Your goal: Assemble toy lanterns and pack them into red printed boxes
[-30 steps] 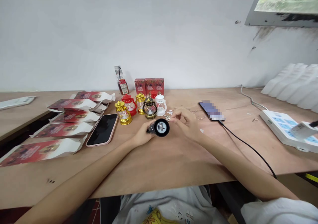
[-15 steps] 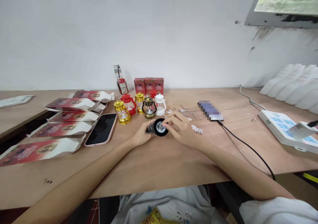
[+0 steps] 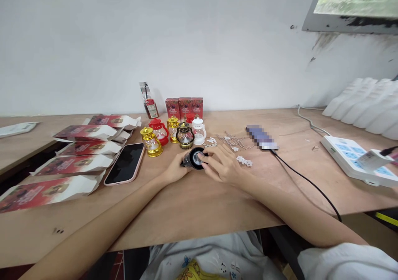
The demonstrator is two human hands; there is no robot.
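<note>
My left hand [image 3: 176, 170] is closed around a small black lantern [image 3: 187, 160] lying on its side, its round base facing me. Inside the base's black rim is a paler round recess. The index finger of my right hand [image 3: 223, 164] presses into this recess, while the thumb sits lower and apart from it. Any small piece beneath that fingertip is hidden. Just beyond stand several little lanterns: a gold one [image 3: 151, 142], a red one [image 3: 159, 131], another gold one [image 3: 173, 129], a bronze-black one [image 3: 185, 136] and a white one [image 3: 199, 131].
White tags [image 3: 244, 161] and thin chains [image 3: 233, 140] lie right of the lanterns. Flattened red boxes [image 3: 73, 164] and a pink-cased phone [image 3: 126, 164] are left. Three red boxes [image 3: 184, 107] stand behind. A cabled phone [image 3: 262, 137] and a power strip [image 3: 354, 158] are right.
My right fingers have gone from a pinch at the lantern's base to the index finger pressing inside it. The left hand keeps its hold. The view has shifted slightly.
</note>
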